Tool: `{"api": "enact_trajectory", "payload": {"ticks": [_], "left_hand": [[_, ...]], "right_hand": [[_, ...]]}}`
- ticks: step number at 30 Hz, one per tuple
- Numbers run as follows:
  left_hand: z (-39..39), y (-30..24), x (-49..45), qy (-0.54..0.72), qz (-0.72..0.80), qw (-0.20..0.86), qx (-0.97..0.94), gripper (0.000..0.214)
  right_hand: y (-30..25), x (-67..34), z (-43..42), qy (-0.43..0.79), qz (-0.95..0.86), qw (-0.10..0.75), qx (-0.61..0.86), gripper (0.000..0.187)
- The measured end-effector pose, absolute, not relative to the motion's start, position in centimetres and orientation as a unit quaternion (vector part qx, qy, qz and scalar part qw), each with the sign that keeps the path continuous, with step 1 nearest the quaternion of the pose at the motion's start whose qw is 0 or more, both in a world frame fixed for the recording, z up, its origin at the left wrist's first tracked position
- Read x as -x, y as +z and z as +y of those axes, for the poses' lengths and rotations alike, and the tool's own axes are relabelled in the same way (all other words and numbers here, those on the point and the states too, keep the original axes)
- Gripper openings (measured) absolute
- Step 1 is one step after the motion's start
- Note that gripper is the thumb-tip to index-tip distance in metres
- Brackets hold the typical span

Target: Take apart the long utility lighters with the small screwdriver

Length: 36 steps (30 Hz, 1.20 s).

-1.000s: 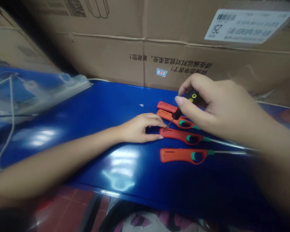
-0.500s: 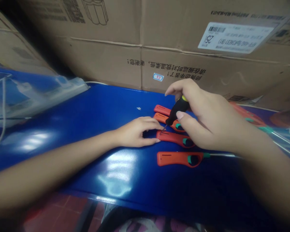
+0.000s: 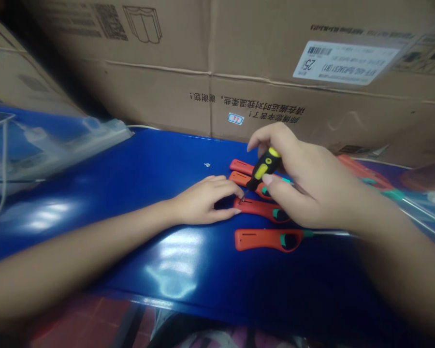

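My right hand is closed round the handle of a black and yellow screwdriver. The screwdriver slants down to the left, its tip at the butt end of a red long-nosed lighter. My left hand pinches that same end between thumb and fingers, holding the lighter flat on the table. Nearer me lies another orange-red lighter with a green and black trigger and a metal nozzle. Behind the held one are an orange lighter and a red lighter, both partly covered by my right hand and the screwdriver.
The blue table has a large cardboard box standing along its back. More orange-red lighters lie at the right behind my forearm. On the left are a clear plastic bag and a white cable.
The screwdriver has turned about its shaft, so its yellow patches now face me. Its tip stays at the red lighter's end, and my left hand keeps its place. The view has shifted slightly.
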<state>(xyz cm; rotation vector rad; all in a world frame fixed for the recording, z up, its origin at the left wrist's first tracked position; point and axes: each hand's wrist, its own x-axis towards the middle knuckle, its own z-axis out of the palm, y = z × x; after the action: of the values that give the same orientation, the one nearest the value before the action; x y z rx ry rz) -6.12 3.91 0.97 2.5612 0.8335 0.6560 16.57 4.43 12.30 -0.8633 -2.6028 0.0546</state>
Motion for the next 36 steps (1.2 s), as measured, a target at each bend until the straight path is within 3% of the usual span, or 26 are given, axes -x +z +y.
{"api": "enact_trajectory", "payload": {"ticks": [5, 10, 16, 20, 23, 32, 36], "left_hand": [[3.75, 1.05, 6.1, 0.237, 0.291, 0.166, -0.912, 0.024], [3.73, 1.29, 6.17, 0.212, 0.302, 0.168, -0.914, 0.03], [3.76, 1.29, 6.18, 0.209, 0.298, 0.162, -0.917, 0.027], [3.81, 1.27, 6.18, 0.214, 0.295, 0.156, -0.918, 0.027], [3.85, 1.28, 6.19, 0.209, 0.292, 0.159, -0.919, 0.027], [3.91, 1.1, 6.21, 0.217, 0.287, 0.165, -0.918, 0.027], [3.89, 1.12, 6.2, 0.227, 0.287, 0.17, -0.915, 0.024]], "right_hand": [[12.31, -16.66, 4.39, -0.017, -0.921, 0.223, 0.32, 0.024], [12.55, -16.78, 4.48, -0.011, -0.932, 0.201, 0.301, 0.034], [12.61, -16.81, 4.52, -0.025, -0.923, 0.193, 0.332, 0.026], [12.59, -16.82, 4.55, -0.034, -0.927, 0.18, 0.326, 0.034], [12.63, -16.82, 4.51, -0.046, -0.924, 0.182, 0.333, 0.026], [12.83, -17.01, 4.43, -0.034, -0.939, 0.169, 0.299, 0.024], [12.71, -16.81, 4.25, 0.028, -0.939, 0.21, 0.272, 0.024]]}}
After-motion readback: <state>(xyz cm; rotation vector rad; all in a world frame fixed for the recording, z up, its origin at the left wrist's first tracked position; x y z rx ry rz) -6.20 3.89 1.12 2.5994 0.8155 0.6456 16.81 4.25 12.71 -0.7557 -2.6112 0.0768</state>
